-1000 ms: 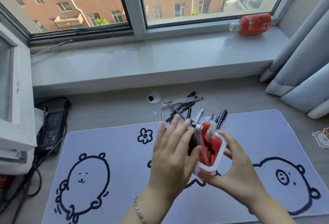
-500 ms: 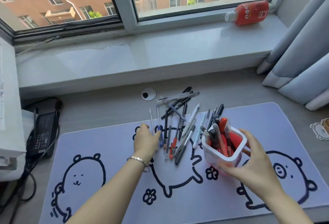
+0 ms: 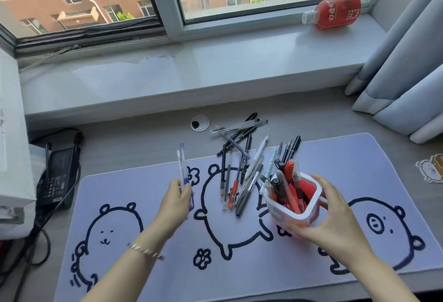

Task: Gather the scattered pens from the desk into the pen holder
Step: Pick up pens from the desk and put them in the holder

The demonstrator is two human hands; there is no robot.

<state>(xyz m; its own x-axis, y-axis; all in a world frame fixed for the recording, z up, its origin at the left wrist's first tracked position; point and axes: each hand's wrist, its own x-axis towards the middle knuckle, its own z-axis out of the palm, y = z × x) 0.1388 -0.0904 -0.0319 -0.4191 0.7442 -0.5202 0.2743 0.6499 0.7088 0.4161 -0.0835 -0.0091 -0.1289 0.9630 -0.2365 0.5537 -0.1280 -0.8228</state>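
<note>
A white pen holder (image 3: 293, 213) with a red inside stands on the desk mat, with several pens and markers sticking out of it. My right hand (image 3: 335, 215) grips its right side. My left hand (image 3: 176, 202) is lifted left of the pile and holds two thin pens (image 3: 181, 167), one clear and one blue, pointing up and away. A pile of scattered pens (image 3: 242, 165) lies between the hands, spread from the mat back onto the bare desk.
The lilac desk mat (image 3: 143, 265) with bear drawings covers the front of the desk. A cable hole (image 3: 200, 123) sits behind the pile. A black power adapter (image 3: 57, 174) with cables lies at the left, a red bottle (image 3: 335, 12) on the windowsill, curtains (image 3: 407, 74) at the right.
My left hand left the holder, reached to the left edge of the pile and lifted two thin pens off the mat. My right hand set the holder down further right.
</note>
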